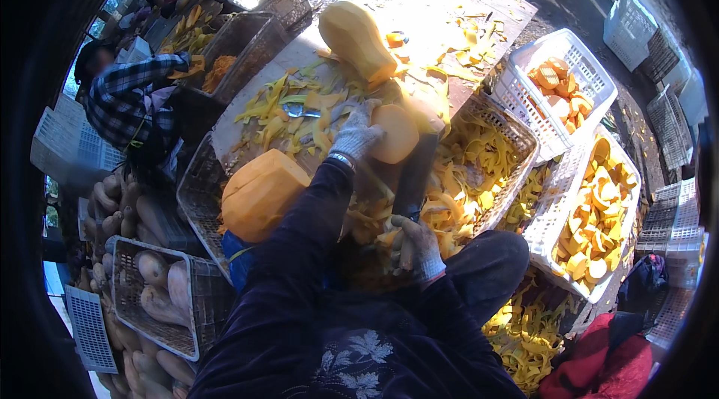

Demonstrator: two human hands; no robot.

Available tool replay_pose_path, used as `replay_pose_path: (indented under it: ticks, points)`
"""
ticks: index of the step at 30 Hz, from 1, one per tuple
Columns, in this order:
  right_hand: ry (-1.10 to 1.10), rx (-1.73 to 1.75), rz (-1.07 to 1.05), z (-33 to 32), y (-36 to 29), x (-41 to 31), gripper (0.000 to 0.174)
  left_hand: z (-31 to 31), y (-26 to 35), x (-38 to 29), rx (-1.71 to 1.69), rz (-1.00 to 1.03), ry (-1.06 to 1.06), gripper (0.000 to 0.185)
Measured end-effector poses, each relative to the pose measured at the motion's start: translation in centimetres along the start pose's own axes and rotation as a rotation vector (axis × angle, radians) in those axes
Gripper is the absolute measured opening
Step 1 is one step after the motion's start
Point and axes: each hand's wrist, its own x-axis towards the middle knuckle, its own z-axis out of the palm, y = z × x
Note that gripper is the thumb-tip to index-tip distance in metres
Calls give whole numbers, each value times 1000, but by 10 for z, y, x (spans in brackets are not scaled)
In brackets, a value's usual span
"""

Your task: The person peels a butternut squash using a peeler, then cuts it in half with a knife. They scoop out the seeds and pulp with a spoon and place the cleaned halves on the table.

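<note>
In a knit glove, my left hand grips a peeled pumpkin piece by its side, its pale round cut face turned towards me. My right hand, also gloved, is closed round the handle of a broad-bladed knife. The dark blade points away from me, just right of the piece; whether it touches is unclear. Beyond my left hand lies a long peeled pumpkin on the board. A large peeled pumpkin chunk rests beside my left forearm. A peeler lies among the peelings.
A crate of peelings stands right of the knife. Farther right are white crates with pumpkin pieces and yellow chunks. At left, a crate holds unpeeled pumpkins. A co-worker in plaid sits beyond it.
</note>
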Motion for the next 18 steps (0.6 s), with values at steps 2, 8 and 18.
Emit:
replay_pose_path:
  ticks: [2,8,18]
  points:
    - [48,-67,125,-1,2,9,26,6,-7,-21,-118,-48,7,64]
    - [-233,26,-5,-15,21,11,35,17,-16,-61,-969,-371,-29,49]
    - [25,48,-340,8,-58,-35,28,45,73,-11,-1494,-164,-221,48]
